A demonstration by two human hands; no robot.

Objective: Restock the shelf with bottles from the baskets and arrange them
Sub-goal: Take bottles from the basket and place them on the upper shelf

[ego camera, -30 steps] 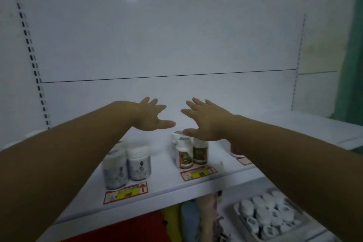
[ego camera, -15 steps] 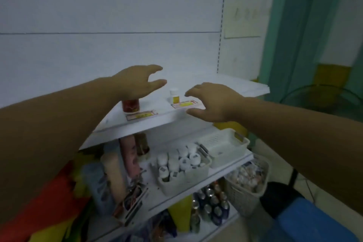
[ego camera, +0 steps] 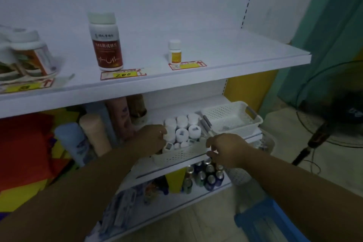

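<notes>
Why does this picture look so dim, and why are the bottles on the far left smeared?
Head view: the light is low and bluish, so colours look dull. The left bottles are motion-blurred, while the red-label bottle stays fairly sharp. The wide lens bends the shelf edge and stretches both forearms.

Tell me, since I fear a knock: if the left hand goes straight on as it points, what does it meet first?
Probably the white-capped bottles in the near basket; the left hand fingertips seem already against one, though depth is unclear.
</notes>
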